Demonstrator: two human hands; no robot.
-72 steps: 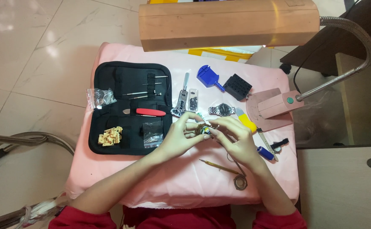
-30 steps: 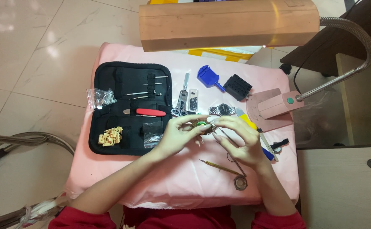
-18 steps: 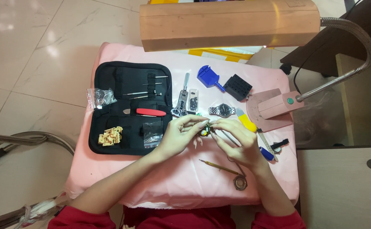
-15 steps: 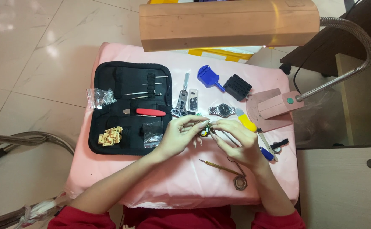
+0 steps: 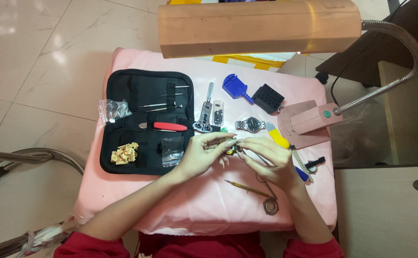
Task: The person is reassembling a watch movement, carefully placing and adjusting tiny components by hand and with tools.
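Two hands: left hand (image 5: 200, 154) and right hand (image 5: 270, 157) fingers pinch a small part (image 5: 229, 144).
Risk: it may slip onto the pink surface (image 5: 204, 200).

Your hands (image 5: 240, 153) meet at the cushion's (image 5: 137, 200) middle. The tool case (image 5: 147, 122) lies toward its left edge, the watch (image 5: 253, 124) just behind your hands, the lamp base (image 5: 309, 122) at the right edge, the loupe (image 5: 270, 206) near the front edge.

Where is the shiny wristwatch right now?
In the head view, the silver wristwatch lies flat on the pink cloth, just beyond the right hand, between the small clear packet and the yellow-handled tool.
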